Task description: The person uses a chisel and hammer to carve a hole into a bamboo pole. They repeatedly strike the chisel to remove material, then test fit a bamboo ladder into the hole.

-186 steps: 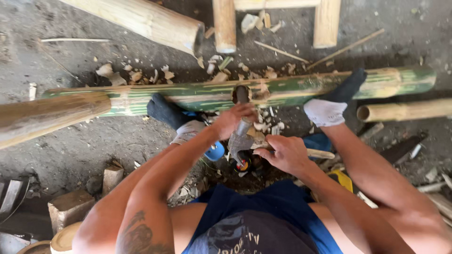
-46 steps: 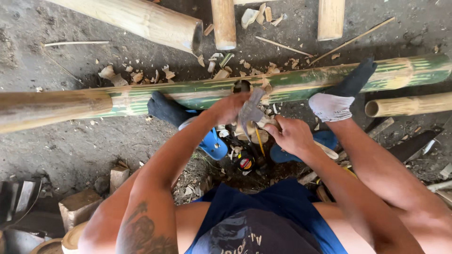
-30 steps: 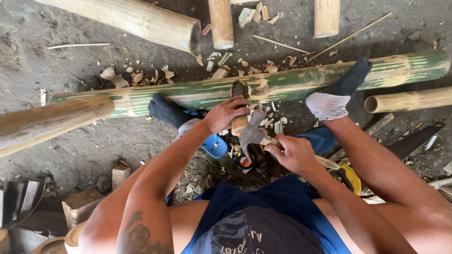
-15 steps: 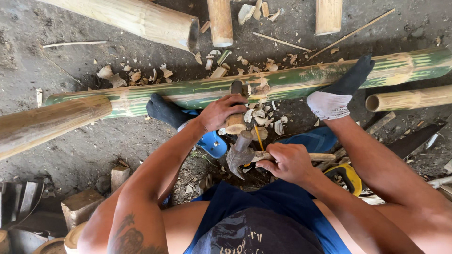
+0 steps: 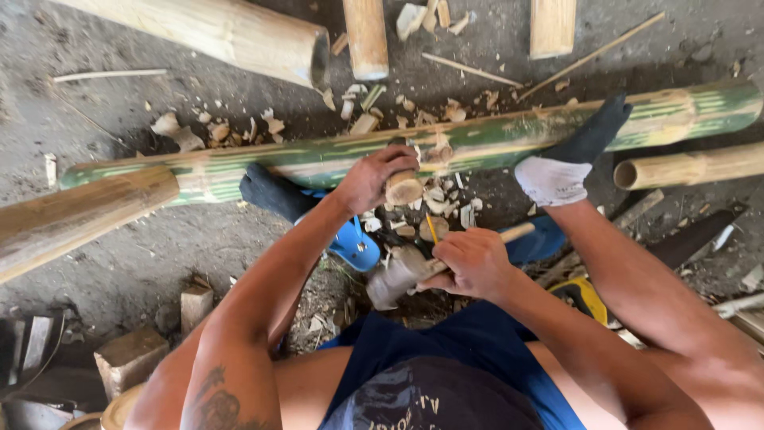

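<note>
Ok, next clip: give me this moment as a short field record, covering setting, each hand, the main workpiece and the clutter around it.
setting: dirt floor, person seated, seen from above
left hand: grips a wooden-handled chisel set against the green bamboo pole
right hand: holds a hammer by its wooden handle, head low, clear of the chisel
feet: socked, both braced against the pole
clutter: wood chips by the chisel, pale bamboo poles beyond, wooden blocks lower left

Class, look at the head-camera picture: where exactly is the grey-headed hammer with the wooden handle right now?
The grey-headed wooden-handled hammer sits low in the centre, gripped by the right hand, just below the left hand holding a wood-handled chisel on the green bamboo pole.
</note>
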